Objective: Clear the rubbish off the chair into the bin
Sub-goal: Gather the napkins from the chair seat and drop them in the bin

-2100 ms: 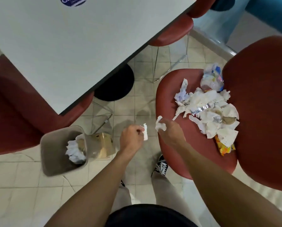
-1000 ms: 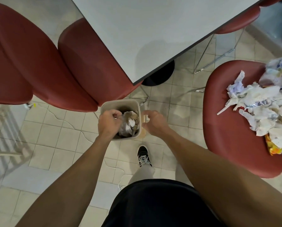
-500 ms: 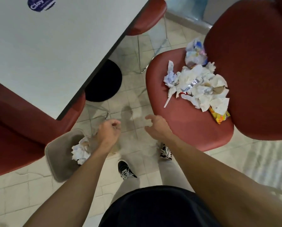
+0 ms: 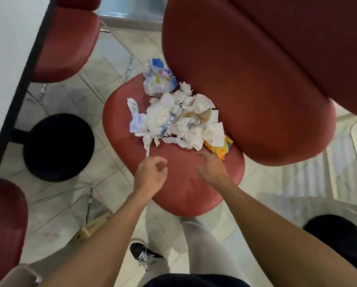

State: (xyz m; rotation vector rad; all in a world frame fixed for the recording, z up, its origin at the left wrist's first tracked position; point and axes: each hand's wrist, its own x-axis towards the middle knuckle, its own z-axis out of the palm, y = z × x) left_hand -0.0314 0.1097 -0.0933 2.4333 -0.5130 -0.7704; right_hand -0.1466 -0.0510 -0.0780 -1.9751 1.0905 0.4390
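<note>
Both hands out over the front half of a padded red chair seat (image 4: 179, 183), palms down and holding nothing. Left hand (image 4: 149, 176) loosely curled, fingers bent inward around empty air, thumb and forefinger slightly apart. Just beyond those left fingertips, nearly touching them, the thin twisted tail of a crumpled white tissue strip (image 4: 148, 145). Right hand (image 4: 211, 167) relaxed and spread, fingers reaching forward with a gentle bend. Just past the right fingertips, an orange and yellow plastic snack wrapper (image 4: 220, 149), partly tucked beneath white paper napkins dotted with red (image 4: 213, 134). Farther ahead of both sets of fingers, heaped across the middle and back of the seat, a pile of crumpled white tissues and napkins (image 4: 163, 119), with a shiny silver foil scrap (image 4: 166, 124) among them and a brownish crumpled piece (image 4: 203, 116) near the backrest. Farthest from the fingers, at the seat's rear edge, a clear plastic bag with blue print (image 4: 158, 81). Looming over the right-hand side of the heap, the broad red padded backrest (image 4: 246, 79). Well behind the left wrist, at the bottom-left corner, a small edge of beige plastic bin (image 4: 18, 274), mostly cut off by the frame. Out to the left of the left hand, a white table with a dark edge (image 4: 12, 38) and its round black base (image 4: 58, 147) on pale floor tiles (image 4: 111, 50).
</note>
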